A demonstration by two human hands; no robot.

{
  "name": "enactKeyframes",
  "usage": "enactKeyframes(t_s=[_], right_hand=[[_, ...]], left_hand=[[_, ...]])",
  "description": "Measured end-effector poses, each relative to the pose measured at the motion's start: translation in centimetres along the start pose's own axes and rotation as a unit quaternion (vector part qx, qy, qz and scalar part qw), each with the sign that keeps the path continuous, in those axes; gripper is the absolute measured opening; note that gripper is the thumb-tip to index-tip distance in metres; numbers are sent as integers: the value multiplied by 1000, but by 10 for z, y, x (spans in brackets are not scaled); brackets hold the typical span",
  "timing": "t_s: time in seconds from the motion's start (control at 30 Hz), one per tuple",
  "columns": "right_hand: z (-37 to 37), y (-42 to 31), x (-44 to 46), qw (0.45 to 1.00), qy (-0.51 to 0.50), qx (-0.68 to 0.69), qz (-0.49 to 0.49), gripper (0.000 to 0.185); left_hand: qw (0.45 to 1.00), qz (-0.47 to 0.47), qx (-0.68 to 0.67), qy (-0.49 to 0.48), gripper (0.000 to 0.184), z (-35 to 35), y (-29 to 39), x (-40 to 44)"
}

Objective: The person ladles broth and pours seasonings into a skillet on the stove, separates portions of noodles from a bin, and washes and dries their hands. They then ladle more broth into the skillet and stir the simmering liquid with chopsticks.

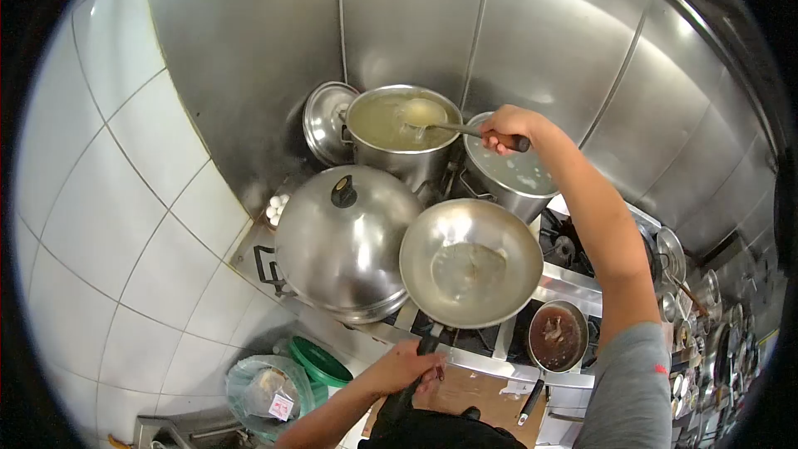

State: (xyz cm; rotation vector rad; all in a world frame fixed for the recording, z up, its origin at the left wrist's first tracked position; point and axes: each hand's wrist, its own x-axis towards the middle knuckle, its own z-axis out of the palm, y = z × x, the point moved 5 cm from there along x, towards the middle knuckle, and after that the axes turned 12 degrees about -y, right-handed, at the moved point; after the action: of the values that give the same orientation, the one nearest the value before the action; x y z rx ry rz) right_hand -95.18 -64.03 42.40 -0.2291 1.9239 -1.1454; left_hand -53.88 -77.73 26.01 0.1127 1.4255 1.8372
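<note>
From where I stand, furthest left is the big domed lid [357, 233], shiny steel with a dark knob. Next, low down, the left hand [407, 368] is wrapped round the pan's dark handle, its forearm slanting up from the bottom edge. Behind the lid, the tall pot [374, 131] holds cloudy yellow-green liquid, and the ladle's bowl sits over it, heaped with something pale yellow; I can't tell whether the bowl touches the surface. The ladle [449, 126] reaches rightward to its dark grip. Beyond the left hand lies the wide pan [470, 308], dull silver, a shallow clear pool in its bottom. The right hand [509, 129] is closed on the ladle's grip, above the second pot [511, 168] of whitish liquid, its bare arm reaching up from a grey sleeve. Furthest right, a saucepan [573, 349] holds reddish-brown liquid.
</note>
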Motion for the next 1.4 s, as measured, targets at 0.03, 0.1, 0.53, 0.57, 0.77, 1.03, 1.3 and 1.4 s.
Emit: enactKeyframes(t_s=[0.03, 0.1, 0.53, 0.57, 0.77, 1.03, 1.3, 1.4], right_hand=[[-4, -3, -3, 1000, 3, 13, 7, 25], [-1, -12, -20, 999, 8, 40, 24, 24], [-18, -46, -113, 993, 28, -111, -6, 35], [-19, -47, -121, 993, 27, -116, -12, 37], [-19, -42, -174, 989, 46, -139, -19, 29], [13, -7, -211, 988, 67, -140, -24, 43], [77, 6, -236, 912, 179, -368, -15, 44], [83, -3, -237, 848, 227, -474, -71, 41]], left_hand=[[1000, 11, -7, 8, 30, -5, 8, 3], [999, 33, -24, 23, 29, -14, 32, 10], [991, 66, -102, 61, 26, -86, 123, 72], [990, 65, -105, 62, 25, -92, 129, 77], [986, 83, -125, 75, 25, -114, 164, 91], [985, 106, -97, 101, 23, -121, 166, 94], [986, 109, -87, 92, 25, -108, 159, 81], [986, 109, -95, 84, 27, -109, 153, 79]])
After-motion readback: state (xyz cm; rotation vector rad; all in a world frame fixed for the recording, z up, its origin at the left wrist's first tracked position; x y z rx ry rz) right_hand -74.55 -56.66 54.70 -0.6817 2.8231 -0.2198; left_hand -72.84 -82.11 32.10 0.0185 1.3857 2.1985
